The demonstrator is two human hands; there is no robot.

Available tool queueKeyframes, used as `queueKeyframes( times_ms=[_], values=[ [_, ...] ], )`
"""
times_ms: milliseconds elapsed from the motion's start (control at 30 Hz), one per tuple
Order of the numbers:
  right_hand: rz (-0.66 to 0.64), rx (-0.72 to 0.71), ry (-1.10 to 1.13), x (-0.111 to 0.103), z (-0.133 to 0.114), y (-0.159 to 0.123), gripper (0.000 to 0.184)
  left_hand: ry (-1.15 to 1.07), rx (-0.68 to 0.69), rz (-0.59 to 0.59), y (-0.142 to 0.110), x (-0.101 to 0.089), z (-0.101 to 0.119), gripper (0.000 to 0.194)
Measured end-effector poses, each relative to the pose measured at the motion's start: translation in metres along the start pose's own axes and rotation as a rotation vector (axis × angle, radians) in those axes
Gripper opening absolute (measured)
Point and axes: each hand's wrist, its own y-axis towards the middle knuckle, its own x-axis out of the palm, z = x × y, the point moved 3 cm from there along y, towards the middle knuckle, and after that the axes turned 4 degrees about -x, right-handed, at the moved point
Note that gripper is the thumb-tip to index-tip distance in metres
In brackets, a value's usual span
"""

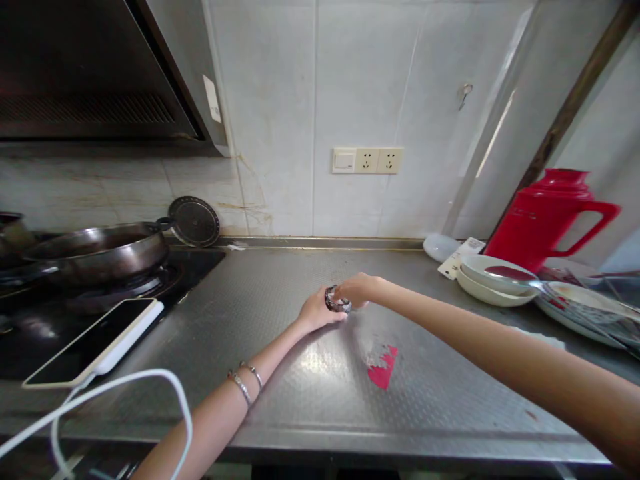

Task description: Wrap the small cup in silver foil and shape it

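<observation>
Over the middle of the steel counter my two hands meet around a small dark, shiny ring-shaped thing; its exact kind is unclear. My left hand grips it from the left, fingers curled. From the right, my right hand reaches across, its bent fingertips closed on the ring's other side. Part of the ring hides behind my fingers. Two bracelets circle my left forearm. Just below my hands, a torn red patch shows on the counter.
To the left, a steel pan sits on the black stove, with a phone and white cable nearer me. On the right stand stacked bowls, plates and a red thermos. Wall sockets are behind.
</observation>
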Motion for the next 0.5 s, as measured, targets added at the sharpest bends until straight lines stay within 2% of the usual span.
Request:
queueKeyframes(
  times_ms=[233, 400, 500],
  values=[
    [-0.008, 0.05, 0.022, -0.001, -0.006, -0.011, 0.055, 0.003, 0.0, -0.004, 0.0, -0.001, 0.001, 0.068],
    [-0.083, 0.034, 0.168, 0.004, 0.002, -0.01, 0.05, -0.007, 0.002, -0.002, -0.001, 0.0, -0.001, 0.066],
    [-0.141, -0.002, 0.28, 0.008, 0.009, -0.008, 0.054, -0.002, 0.009, 0.007, -0.001, 0.0, -0.001, 0.067]
  ],
)
